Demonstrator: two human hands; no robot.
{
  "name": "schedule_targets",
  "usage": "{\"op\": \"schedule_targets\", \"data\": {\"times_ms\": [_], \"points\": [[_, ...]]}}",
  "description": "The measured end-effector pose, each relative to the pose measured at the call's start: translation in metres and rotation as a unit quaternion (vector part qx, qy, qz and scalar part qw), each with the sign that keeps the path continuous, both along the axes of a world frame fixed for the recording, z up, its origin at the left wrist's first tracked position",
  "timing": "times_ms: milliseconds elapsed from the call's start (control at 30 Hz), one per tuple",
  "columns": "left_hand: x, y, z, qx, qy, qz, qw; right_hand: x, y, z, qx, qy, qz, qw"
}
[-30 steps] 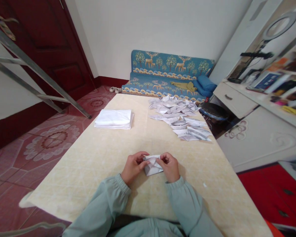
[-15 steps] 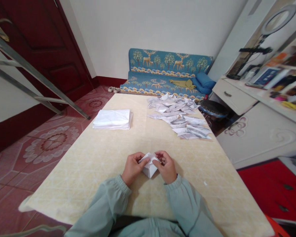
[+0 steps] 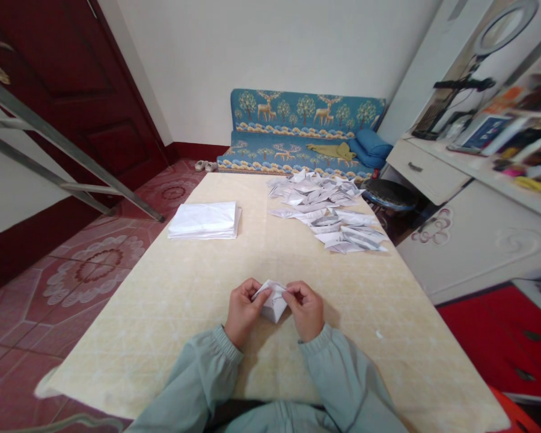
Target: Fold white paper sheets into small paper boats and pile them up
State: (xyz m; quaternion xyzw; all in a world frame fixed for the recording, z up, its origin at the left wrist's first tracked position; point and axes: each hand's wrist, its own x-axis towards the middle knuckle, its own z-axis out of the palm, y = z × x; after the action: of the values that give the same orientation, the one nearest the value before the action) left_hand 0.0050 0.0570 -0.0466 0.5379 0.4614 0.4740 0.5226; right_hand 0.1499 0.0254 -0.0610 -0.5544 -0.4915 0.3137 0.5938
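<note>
stack far left on table | left hand pinches left edge of paper | paper held between both hands just above table, light, thin, probably tears easily: grip at folded edges | right hand pinches right edge | folded pile far right

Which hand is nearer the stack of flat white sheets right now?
Left. The left hand sits below and right of the sheet stack, on its side of the folded paper. The right hand pinches the paper's other edge, farther off.
</note>
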Motion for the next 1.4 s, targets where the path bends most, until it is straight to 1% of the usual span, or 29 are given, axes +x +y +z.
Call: {"op": "schedule_targets", "data": {"times_ms": [133, 267, 367, 467, 533, 600, 700, 767, 800, 900, 967, 1033, 1067, 1167, 1233, 1267, 1333, 1400], "points": [[-0.001, 0.001, 0.000, -0.027, -0.021, -0.017, 0.999, 0.003, 0.001, -0.002, -0.048, 0.070, 0.011, 0.996], [-0.002, 0.001, 0.000, -0.044, -0.031, -0.044, 0.998, 0.000, 0.002, 0.003, -0.050, 0.124, 0.051, 0.990], [-0.003, 0.001, 0.004, -0.054, -0.031, -0.066, 0.996, -0.001, 0.001, 0.007, -0.061, 0.109, 0.081, 0.989], [-0.004, 0.001, 0.007, -0.063, -0.034, -0.081, 0.994, 0.001, 0.000, 0.009, -0.065, 0.094, 0.082, 0.990], [-0.004, 0.001, 0.009, -0.058, -0.036, -0.069, 0.995, 0.001, 0.000, 0.011, -0.056, 0.113, 0.072, 0.989], [-0.003, 0.002, 0.008, -0.041, -0.046, -0.027, 0.998, -0.001, 0.001, 0.013, -0.041, 0.149, 0.065, 0.986], [0.000, 0.002, 0.006, -0.018, -0.089, 0.039, 0.995, -0.014, 0.001, 0.015, -0.030, 0.195, 0.079, 0.977], [0.001, 0.003, 0.004, -0.018, -0.133, 0.050, 0.990, -0.025, 0.000, 0.015, -0.041, 0.208, 0.083, 0.974], [0.002, 0.003, 0.003, -0.023, -0.157, 0.049, 0.986, -0.029, 0.000, 0.016, -0.050, 0.206, 0.073, 0.975], [0.002, 0.003, 0.003, -0.045, -0.199, 0.026, 0.979, -0.031, 0.001, 0.019, -0.071, 0.163, 0.011, 0.984], [0.002, 0.002, 0.004, -0.055, -0.186, -0.017, 0.981, -0.025, 0.003, 0.024, -0.067, 0.131, -0.037, 0.989], [0.001, 0.000, 0.005, -0.055, -0.165, -0.053, 0.983, -0.018, 0.005, 0.029, -0.044, 0.120, -0.057, 0.990], [0.000, 0.000, 0.005, -0.052, -0.161, -0.057, 0.984, -0.016, 0.005, 0.032, -0.031, 0.119, -0.047, 0.991], [-0.001, 0.000, 0.004, -0.041, -0.163, -0.042, 0.985, -0.014, 0.004, 0.039, -0.013, 0.083, 0.028, 0.996], [-0.002, 0.001, 0.003, -0.026, -0.140, -0.059, 0.988, -0.012, 0.002, 0.045, 0.007, 0.020, 0.049, 0.999], [-0.004, 0.002, 0.004, -0.007, -0.117, -0.072, 0.991, -0.010, 0.002, 0.048, 0.030, -0.021, 0.044, 0.998], [-0.007, 0.005, 0.005, 0.050, -0.060, -0.075, 0.994, -0.004, 0.003, 0.053, 0.095, -0.117, 0.026, 0.988], [-0.012, 0.008, 0.008, 0.110, -0.004, -0.033, 0.993, 0.006, 0.005, 0.055, 0.161, -0.227, 0.028, 0.960]]}}
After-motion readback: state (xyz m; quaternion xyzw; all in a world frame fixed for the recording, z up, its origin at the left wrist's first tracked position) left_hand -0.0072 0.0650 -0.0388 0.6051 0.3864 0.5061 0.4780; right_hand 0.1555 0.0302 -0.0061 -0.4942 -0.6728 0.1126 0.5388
